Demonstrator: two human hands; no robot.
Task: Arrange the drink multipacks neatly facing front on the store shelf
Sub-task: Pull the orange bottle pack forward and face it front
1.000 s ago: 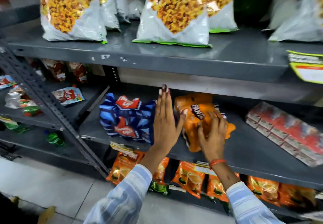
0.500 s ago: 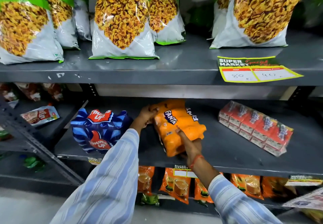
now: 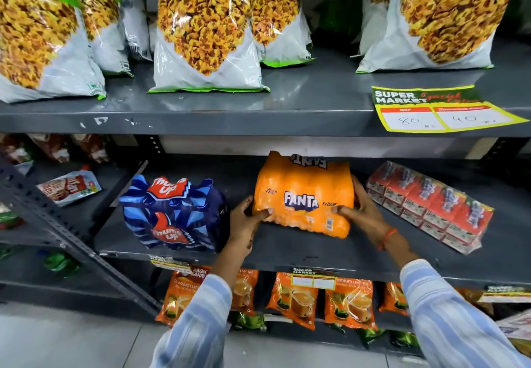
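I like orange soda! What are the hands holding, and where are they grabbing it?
Both hands hold the orange plastic-wrapped Fanta multipack: the left hand grips its lower left corner, the right hand its right side.

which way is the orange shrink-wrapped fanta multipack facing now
Front-facing: the orange shrink-wrapped Fanta multipack shows its logo upright toward the aisle, left hand and right hand gripping its sides.

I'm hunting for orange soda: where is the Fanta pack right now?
The Fanta pack sits mid-frame on the middle shelf, between the Thums Up pack and the red cartons, held by both hands.
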